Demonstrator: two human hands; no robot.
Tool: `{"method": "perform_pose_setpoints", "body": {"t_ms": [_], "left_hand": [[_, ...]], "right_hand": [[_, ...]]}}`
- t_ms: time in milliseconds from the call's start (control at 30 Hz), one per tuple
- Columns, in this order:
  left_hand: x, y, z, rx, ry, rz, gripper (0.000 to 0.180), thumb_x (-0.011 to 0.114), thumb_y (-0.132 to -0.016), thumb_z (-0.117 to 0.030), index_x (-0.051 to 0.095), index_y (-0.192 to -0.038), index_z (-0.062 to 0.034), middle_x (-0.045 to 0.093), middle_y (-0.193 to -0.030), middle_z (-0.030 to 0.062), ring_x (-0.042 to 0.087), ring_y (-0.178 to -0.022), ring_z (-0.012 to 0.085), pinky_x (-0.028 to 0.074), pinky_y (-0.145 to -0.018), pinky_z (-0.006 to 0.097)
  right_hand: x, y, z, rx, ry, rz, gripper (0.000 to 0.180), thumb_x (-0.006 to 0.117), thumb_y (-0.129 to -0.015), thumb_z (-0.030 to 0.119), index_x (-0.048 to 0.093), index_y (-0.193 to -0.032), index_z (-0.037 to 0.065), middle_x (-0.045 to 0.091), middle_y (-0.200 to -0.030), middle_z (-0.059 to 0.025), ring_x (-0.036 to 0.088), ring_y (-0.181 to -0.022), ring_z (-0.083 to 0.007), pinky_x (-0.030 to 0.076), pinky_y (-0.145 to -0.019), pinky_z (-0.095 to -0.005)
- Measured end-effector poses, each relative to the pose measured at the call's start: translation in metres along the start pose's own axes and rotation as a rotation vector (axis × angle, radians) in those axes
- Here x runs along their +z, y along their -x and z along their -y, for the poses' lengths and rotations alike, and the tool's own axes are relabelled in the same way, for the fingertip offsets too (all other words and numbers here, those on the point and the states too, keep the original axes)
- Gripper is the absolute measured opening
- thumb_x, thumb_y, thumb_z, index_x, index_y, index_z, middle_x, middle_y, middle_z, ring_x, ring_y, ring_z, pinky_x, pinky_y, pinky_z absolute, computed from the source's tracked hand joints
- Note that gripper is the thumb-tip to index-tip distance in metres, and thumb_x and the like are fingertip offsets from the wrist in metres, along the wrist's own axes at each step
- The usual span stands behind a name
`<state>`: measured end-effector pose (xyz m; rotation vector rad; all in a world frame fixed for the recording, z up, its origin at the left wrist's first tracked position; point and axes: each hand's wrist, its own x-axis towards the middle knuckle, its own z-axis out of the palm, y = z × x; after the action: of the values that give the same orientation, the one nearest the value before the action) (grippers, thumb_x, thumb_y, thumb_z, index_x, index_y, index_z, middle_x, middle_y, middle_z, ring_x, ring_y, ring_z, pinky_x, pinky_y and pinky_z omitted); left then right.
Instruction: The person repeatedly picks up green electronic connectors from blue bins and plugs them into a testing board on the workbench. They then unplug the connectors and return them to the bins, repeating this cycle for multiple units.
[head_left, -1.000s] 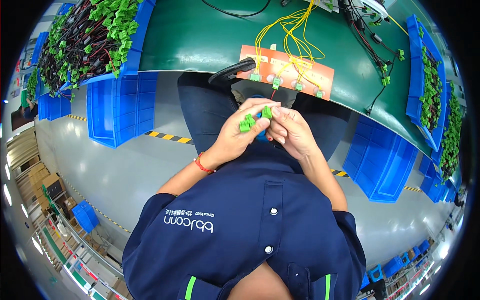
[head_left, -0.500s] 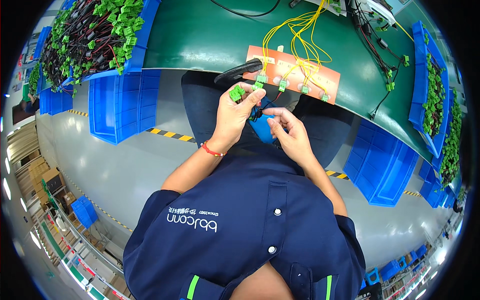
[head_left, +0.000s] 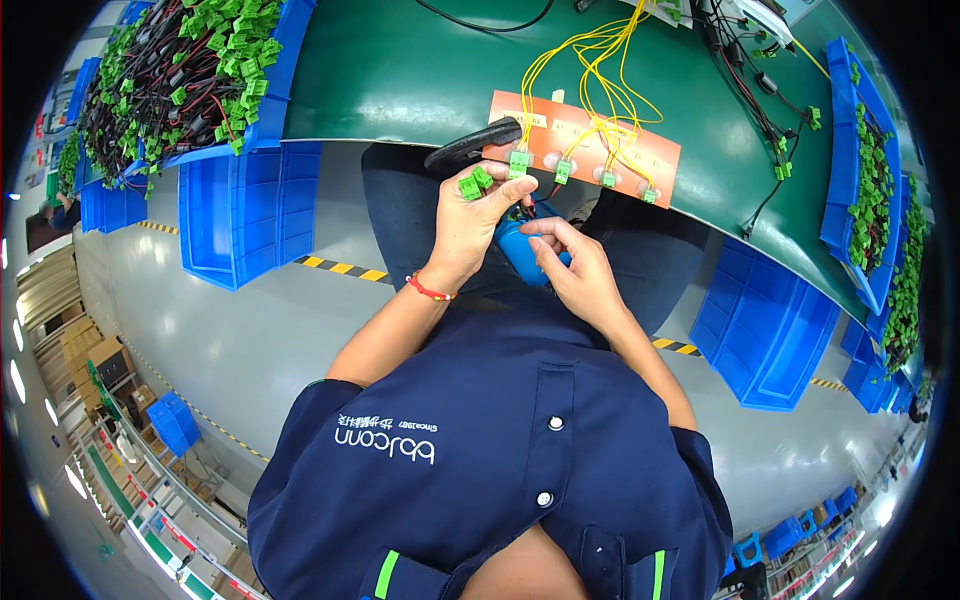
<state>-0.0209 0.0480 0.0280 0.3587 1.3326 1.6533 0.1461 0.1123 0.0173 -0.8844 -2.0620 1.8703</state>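
Note:
My left hand is closed around green terminal plugs, which stick out between its fingers and thumb. Its thumb tip is beside the leftmost green connector on an orange board at the table's near edge. My right hand is just to the right, with fingers curled and thumb bent in; whatever its fingertips pinch cannot be made out. Dark thin wires show between the hands. Below them is a blue rounded object, partly covered by my fingers.
Yellow wires rise from the board's connectors across the green table. A black strap-like piece overlaps the board's left end. Blue bins of green-plugged cables flank the table. Black cables lie at right.
The black cable loop seen between my hands is mostly out of sight. My left hand has tilted slightly, and the plug by its thumb now lines up with the leftmost connector. My right hand barely shifted.

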Motion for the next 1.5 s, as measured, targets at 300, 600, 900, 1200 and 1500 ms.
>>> {"method": "perform_pose_setpoints", "body": {"t_ms": [300,600,900,1200,1500], "left_hand": [[-0.011,-0.012,0.013,0.022,-0.140,0.020,0.017,0.077,-0.088,-0.011,0.073,-0.099,0.0013,0.071,-0.086,0.0039,0.062,-0.072,0.0081,0.048,-0.066,0.022],[-0.029,-0.001,0.006,-0.255,-0.180,0.171,0.031,0.069,-0.096,-0.022,0.066,-0.120,-0.0023,0.051,-0.071,-0.0094,0.031,-0.052,-0.0008,0.022,-0.046,0.020],[-0.029,-0.006,0.055,-0.079,-0.395,0.234,0.030,0.055,-0.099,-0.008,0.062,-0.127,-0.0052,0.064,-0.093,-0.0066,0.035,-0.057,-0.0003,0.029,-0.050,0.020],[-0.017,0.004,0.023,-0.381,-0.115,0.453,0.028,0.056,-0.092,0.000,0.064,-0.119,-0.0011,0.053,-0.071,-0.0073,0.035,-0.053,-0.0006,0.027,-0.048,0.020],[-0.034,0.017,0.025,-0.532,-0.014,0.553,0.017,0.052,-0.089,0.003,0.063,-0.101,-0.0021,0.070,-0.107,0.0116,0.031,-0.052,-0.0010,0.028,-0.048,0.017]], "right_hand": [[-0.002,-0.002,-0.005,0.015,0.014,-0.021,0.019,0.060,-0.096,0.008,0.065,-0.113,0.000,0.070,-0.089,-0.0115,0.064,-0.072,-0.0151,0.052,-0.069,-0.0306],[-0.013,0.002,-0.023,0.039,0.009,-0.155,0.018,0.060,-0.097,0.009,0.066,-0.110,-0.001,0.069,-0.088,-0.0083,0.064,-0.074,-0.0135,0.052,-0.070,-0.0291],[-0.010,-0.002,-0.051,0.070,-0.079,-0.153,0.024,0.056,-0.100,0.016,0.067,-0.111,-0.002,0.067,-0.093,-0.0075,0.063,-0.076,-0.0139,0.052,-0.072,-0.0282],[-0.021,0.008,-0.070,0.457,-1.160,-0.019,0.035,0.054,-0.103,0.025,0.062,-0.117,-0.006,0.068,-0.094,-0.0079,0.061,-0.076,-0.0121,0.052,-0.071,-0.0279],[-0.050,0.027,-0.031,0.143,-0.814,-0.328,0.025,0.059,-0.101,0.019,0.063,-0.113,-0.003,0.067,-0.097,-0.0077,0.059,-0.076,-0.0100,0.050,-0.078,-0.0270]]}}
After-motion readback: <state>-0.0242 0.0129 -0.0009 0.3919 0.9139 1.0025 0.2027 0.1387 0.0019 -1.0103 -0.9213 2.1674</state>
